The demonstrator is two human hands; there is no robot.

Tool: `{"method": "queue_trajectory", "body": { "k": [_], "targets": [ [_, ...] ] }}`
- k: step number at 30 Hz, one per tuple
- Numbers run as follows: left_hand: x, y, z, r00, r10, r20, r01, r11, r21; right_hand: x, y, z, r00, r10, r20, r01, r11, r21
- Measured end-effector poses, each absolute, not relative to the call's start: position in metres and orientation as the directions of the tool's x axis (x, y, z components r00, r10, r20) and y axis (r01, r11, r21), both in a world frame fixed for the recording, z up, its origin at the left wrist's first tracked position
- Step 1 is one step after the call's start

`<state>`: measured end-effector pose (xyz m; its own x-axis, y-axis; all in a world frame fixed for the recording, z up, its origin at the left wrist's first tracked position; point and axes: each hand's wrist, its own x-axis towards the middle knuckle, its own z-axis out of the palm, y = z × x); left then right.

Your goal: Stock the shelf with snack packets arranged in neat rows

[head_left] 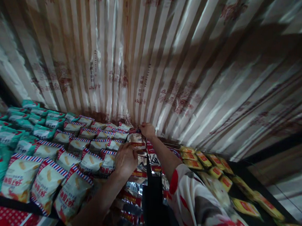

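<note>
Silver packets (136, 175) lie under left hand (125, 159), right hand (147, 130).

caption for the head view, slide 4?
Left hand and right hand grip a silver foil snack packet on a shelf beside white red-striped bags and yellow packets.
</note>
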<state>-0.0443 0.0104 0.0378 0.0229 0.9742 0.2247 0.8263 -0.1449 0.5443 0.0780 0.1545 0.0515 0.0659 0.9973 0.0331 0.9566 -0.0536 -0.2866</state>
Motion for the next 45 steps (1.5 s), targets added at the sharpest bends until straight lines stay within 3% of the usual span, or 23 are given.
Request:
{"method": "queue_trajectory", "body": {
  "k": [13, 16, 19, 24, 26, 29, 32, 34, 40, 45],
  "targets": [
    [-0.044, 0.01, 0.041, 0.021, 0.959, 0.281, 0.803, -0.184, 0.567, 0.082, 0.153, 0.039, -0.046, 0.994, -0.095, 0.966, 0.021, -0.256],
    [-0.044, 0.011, 0.041, 0.02, 0.958, 0.285, 0.813, -0.181, 0.553, 0.082, 0.147, 0.04, -0.03, 1.0, 0.004, 0.979, 0.03, -0.201],
    [-0.043, 0.011, 0.041, 0.016, 0.96, 0.28, 0.821, -0.173, 0.544, 0.077, 0.137, 0.046, -0.129, 0.985, 0.115, 0.978, 0.146, -0.15],
    [-0.043, 0.011, 0.04, 0.012, 0.958, 0.287, 0.825, -0.171, 0.539, 0.066, 0.121, 0.057, -0.311, 0.95, 0.013, 0.943, 0.31, -0.121],
    [-0.043, 0.01, 0.041, 0.018, 0.956, 0.294, 0.824, -0.181, 0.538, 0.063, 0.118, 0.057, -0.363, 0.932, 0.003, 0.922, 0.359, -0.142],
    [-0.044, 0.007, 0.043, 0.038, 0.948, 0.315, 0.817, -0.211, 0.537, 0.066, 0.112, 0.053, -0.384, 0.908, 0.168, 0.873, 0.416, -0.253],
    [-0.041, 0.001, 0.047, 0.052, 0.931, 0.362, 0.806, -0.253, 0.534, 0.082, 0.098, 0.047, -0.223, 0.906, 0.36, 0.833, 0.369, -0.413],
    [-0.035, -0.006, 0.052, 0.069, 0.913, 0.402, 0.784, -0.299, 0.544, 0.099, 0.08, 0.042, -0.1, 0.912, 0.399, 0.831, 0.297, -0.47],
    [0.008, -0.051, 0.05, 0.192, 0.877, 0.44, 0.64, -0.452, 0.622, 0.163, 0.003, 0.022, -0.022, 0.983, 0.185, 0.908, 0.097, -0.408],
    [0.048, -0.1, 0.018, 0.369, 0.884, 0.286, 0.623, -0.464, 0.63, 0.207, -0.067, 0.009, 0.088, 0.992, 0.086, 0.919, -0.047, -0.391]
  ]
}}
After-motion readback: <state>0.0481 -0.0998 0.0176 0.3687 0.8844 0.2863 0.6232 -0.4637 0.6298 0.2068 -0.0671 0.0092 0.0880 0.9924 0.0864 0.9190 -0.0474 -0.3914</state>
